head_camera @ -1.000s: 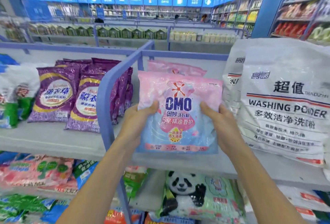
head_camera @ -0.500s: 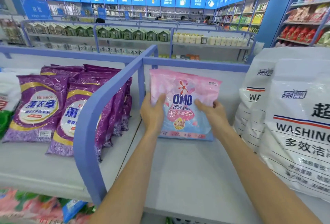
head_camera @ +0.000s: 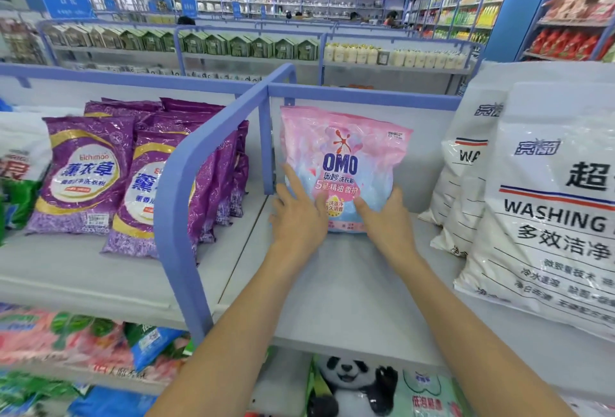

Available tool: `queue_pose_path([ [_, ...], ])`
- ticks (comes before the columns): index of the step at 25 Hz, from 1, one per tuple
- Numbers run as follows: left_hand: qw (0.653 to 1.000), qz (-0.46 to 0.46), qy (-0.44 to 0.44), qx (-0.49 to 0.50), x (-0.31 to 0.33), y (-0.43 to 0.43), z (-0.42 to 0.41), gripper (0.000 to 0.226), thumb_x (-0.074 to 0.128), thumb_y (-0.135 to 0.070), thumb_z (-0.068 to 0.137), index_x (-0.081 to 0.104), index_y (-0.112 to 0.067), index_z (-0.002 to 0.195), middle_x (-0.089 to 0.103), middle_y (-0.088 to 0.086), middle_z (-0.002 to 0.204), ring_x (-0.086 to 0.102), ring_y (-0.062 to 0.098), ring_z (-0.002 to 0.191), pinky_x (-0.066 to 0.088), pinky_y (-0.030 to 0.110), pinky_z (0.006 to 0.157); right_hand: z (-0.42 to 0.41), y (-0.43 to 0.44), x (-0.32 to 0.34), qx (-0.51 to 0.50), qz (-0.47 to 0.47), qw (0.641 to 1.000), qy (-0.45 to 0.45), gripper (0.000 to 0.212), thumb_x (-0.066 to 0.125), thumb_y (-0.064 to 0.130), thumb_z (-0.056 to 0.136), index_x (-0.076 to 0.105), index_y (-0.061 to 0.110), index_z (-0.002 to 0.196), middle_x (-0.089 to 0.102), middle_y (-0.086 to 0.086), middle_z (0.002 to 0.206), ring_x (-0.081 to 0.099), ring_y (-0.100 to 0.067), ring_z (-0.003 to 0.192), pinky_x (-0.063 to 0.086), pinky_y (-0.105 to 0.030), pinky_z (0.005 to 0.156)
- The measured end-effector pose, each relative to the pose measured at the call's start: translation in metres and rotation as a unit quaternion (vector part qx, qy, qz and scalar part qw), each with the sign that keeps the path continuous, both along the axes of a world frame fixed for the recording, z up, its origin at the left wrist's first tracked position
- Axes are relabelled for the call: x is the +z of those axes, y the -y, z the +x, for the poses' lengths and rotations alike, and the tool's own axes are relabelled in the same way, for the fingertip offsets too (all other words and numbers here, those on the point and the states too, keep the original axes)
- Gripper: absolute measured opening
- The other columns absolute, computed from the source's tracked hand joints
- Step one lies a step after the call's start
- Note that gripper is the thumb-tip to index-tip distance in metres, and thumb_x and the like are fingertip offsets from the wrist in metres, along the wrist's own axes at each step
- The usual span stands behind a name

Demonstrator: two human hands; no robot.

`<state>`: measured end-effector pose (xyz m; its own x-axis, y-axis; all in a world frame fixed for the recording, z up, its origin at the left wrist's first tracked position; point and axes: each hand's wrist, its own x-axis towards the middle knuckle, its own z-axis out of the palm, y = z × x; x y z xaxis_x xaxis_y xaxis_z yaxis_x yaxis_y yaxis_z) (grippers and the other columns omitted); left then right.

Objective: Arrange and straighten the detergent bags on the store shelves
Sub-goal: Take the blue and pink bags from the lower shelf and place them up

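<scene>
A pink and blue OMO detergent bag (head_camera: 346, 153) stands upright at the back of the shelf (head_camera: 332, 283), leaning on the rear panel right of the blue divider (head_camera: 186, 183). My left hand (head_camera: 298, 213) lies flat against the bag's lower left, fingers spread. My right hand (head_camera: 382, 220) presses its lower right corner, fingers curled around the edge. Purple lavender detergent bags (head_camera: 83, 173) stand in rows left of the divider. Large white washing powder bags (head_camera: 549, 210) lean at the right.
A lower shelf holds pink and green bags (head_camera: 66, 340) at the left and a panda-printed bag (head_camera: 352, 386) in the middle. Further aisles with green boxes (head_camera: 199, 44) and bottles stand behind. People are far off at the back.
The OMO bag went from held in front of me to the back of the shelf and now stands against the rear panel. My left hand's fingers have opened flat.
</scene>
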<state>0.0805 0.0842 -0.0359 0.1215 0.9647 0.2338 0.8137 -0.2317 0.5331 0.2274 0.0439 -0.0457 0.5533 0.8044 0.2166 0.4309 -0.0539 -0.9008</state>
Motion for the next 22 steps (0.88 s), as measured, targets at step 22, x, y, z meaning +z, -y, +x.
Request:
queue_pose_path([
  [22,0.979,0.026,-0.165,-0.113,-0.063,0.212,-0.189,0.058,0.041,-0.050,0.105,0.040,-0.019,0.154,0.039,0.003,0.161,0.027,0.026,0.152,0.026,0.045,0.124,-0.143,0.199,-0.043,0.155,-0.099,0.944,0.273,0.062,0.049,0.054,0.102,0.044,0.023,0.155,0.034,0.004,0.166,0.020,-0.017,0.157,0.016,-0.034,0.126],
])
